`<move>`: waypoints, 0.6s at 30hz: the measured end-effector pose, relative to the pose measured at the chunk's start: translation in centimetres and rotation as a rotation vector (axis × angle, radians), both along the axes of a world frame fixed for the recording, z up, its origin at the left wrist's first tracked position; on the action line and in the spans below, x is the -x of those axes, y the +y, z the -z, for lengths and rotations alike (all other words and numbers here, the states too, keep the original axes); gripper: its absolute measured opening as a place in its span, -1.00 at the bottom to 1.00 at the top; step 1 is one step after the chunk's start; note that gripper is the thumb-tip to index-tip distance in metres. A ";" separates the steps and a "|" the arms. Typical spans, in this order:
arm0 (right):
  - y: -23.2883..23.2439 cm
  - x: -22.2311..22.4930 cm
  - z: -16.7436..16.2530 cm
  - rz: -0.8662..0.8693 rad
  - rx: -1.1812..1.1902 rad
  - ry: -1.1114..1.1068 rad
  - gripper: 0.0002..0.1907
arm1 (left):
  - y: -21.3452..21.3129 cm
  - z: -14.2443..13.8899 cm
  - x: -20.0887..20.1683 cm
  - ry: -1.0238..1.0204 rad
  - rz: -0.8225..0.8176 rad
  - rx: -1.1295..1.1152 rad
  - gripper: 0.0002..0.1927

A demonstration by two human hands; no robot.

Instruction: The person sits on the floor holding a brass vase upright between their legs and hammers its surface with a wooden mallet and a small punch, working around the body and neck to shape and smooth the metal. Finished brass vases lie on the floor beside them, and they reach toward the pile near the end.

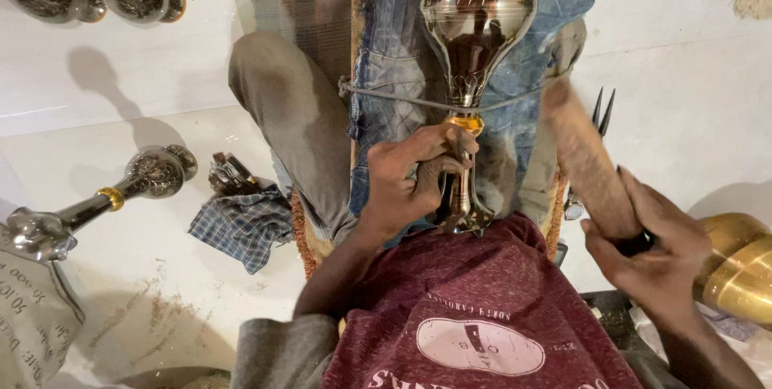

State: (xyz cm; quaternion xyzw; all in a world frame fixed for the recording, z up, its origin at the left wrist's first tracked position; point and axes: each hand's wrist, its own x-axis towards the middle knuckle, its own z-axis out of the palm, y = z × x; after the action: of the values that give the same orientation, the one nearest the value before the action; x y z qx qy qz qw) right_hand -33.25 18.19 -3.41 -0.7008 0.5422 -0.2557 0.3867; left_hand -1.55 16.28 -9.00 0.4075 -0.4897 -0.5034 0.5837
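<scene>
Now left hand grips shiny bulbous metal vase at neck

Centre frame: metal vessel, mirror-polished, glossy, is showing a brass-coloured collar. Beneath it, worn blue denim cloth, matt. Right: wooden mallet, rough, dull. Lower left: checked woven rag is lying on a smooth, dusty white floor.

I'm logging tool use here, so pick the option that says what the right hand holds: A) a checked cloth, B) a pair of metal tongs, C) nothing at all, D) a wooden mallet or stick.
D: the right hand is closed around the lower end of a wooden mallet or stick, raised beside the shiny metal vessel whose neck the left hand grips.
</scene>
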 end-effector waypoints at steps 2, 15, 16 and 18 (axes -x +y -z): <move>-0.9 -0.6 1.0 -0.019 -0.025 -0.137 -0.23 | 0.5 -0.2 0.4 -0.047 -0.060 -0.011 -0.52; -11.9 -5.7 -10.5 -0.538 -0.095 0.437 -0.17 | 0.7 0.3 -1.8 -0.251 0.018 0.069 -0.59; -12.4 -6.3 -10.7 -0.622 -0.049 0.515 -0.17 | 1.0 0.2 -1.8 -0.224 0.010 0.044 -0.56; -13.0 -7.6 -11.0 -0.471 -0.171 0.451 -0.16 | 1.3 0.0 -1.7 -0.164 -0.008 0.006 -0.50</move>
State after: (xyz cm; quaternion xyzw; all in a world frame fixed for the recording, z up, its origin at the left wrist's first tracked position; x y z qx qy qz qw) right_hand -25.69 5.16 7.58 -0.8108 0.4567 0.0483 0.3629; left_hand 0.11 17.63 -8.95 0.4476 -0.5358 -0.4646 0.5447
